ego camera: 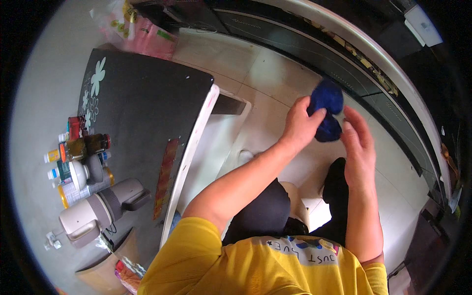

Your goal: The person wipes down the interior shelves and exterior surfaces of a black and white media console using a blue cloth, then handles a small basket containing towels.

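A dark blue, soft, fabric-like item (327, 96) with two rounded lobes is held in front of me, above the tiled floor. My left hand (303, 123) grips its near left side, the thumb lying over the narrow middle. Just to the right of the item, my right hand (357, 143) is raised with fingers slightly bent and apart, and no object shows in it. Whether its fingertips touch the fabric I cannot tell. My black-clad legs are below, partly hidden by my arms and yellow shirt.
A black table (147, 99) with a white edge stands at left. On it are jars (75, 149), several bottles and a grey-and-beige appliance (90, 217). A pink plastic bag (147, 37) lies beyond. A long dark cabinet (280, 44) curves along the upper right.
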Demonstrator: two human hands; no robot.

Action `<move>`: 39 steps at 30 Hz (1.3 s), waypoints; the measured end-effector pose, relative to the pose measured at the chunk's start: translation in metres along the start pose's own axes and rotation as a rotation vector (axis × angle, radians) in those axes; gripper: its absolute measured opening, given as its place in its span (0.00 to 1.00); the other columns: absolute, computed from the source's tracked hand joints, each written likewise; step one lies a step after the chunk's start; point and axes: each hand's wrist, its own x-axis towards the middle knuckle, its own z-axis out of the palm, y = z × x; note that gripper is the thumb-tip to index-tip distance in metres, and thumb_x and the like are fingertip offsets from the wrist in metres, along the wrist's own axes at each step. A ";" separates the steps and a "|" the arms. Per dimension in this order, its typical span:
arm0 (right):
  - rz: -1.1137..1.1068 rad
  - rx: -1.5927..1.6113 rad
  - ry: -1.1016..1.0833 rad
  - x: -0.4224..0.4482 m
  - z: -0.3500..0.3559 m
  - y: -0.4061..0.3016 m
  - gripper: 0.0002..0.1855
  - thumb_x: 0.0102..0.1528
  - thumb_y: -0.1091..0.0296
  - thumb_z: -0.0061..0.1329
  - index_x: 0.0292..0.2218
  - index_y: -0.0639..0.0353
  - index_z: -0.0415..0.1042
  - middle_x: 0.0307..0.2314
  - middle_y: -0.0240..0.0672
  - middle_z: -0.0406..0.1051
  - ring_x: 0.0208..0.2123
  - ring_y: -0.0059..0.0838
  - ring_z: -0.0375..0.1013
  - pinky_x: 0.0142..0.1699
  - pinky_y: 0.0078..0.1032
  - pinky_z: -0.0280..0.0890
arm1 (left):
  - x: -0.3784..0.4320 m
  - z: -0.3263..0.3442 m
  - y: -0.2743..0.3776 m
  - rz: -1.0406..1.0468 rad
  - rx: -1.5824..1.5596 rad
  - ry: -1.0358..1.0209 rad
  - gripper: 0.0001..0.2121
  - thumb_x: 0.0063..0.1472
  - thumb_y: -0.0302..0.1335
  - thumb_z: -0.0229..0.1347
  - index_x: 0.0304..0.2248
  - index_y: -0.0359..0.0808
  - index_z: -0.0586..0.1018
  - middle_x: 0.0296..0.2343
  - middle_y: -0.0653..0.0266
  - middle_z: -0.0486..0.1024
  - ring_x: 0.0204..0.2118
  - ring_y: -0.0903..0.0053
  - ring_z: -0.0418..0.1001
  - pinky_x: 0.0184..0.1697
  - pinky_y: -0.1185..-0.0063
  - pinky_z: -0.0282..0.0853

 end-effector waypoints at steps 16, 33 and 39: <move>0.423 0.244 -0.309 0.001 0.150 0.145 0.15 0.45 0.75 0.39 0.37 0.68 0.64 0.23 0.36 0.67 0.22 0.23 0.66 0.28 0.20 0.63 | 0.056 -0.163 0.112 0.604 0.596 0.298 0.11 0.53 0.25 0.47 0.36 0.34 0.71 0.29 0.63 0.73 0.31 0.82 0.71 0.35 0.85 0.64; 0.442 -0.374 -0.105 0.077 0.252 0.251 0.15 0.43 0.66 0.48 0.33 0.64 0.70 0.28 0.48 0.69 0.32 0.40 0.69 0.38 0.27 0.63 | 0.049 -0.159 0.118 0.368 0.489 0.193 0.10 0.54 0.22 0.45 0.38 0.32 0.69 0.29 0.64 0.71 0.29 0.88 0.66 0.33 0.89 0.60; 0.228 -0.419 -0.001 0.075 0.252 0.248 0.13 0.43 0.69 0.48 0.31 0.66 0.69 0.25 0.46 0.70 0.28 0.40 0.70 0.35 0.28 0.63 | 0.050 -0.160 0.122 0.318 0.367 0.188 0.12 0.54 0.20 0.44 0.39 0.29 0.67 0.29 0.62 0.71 0.33 0.86 0.66 0.38 0.89 0.57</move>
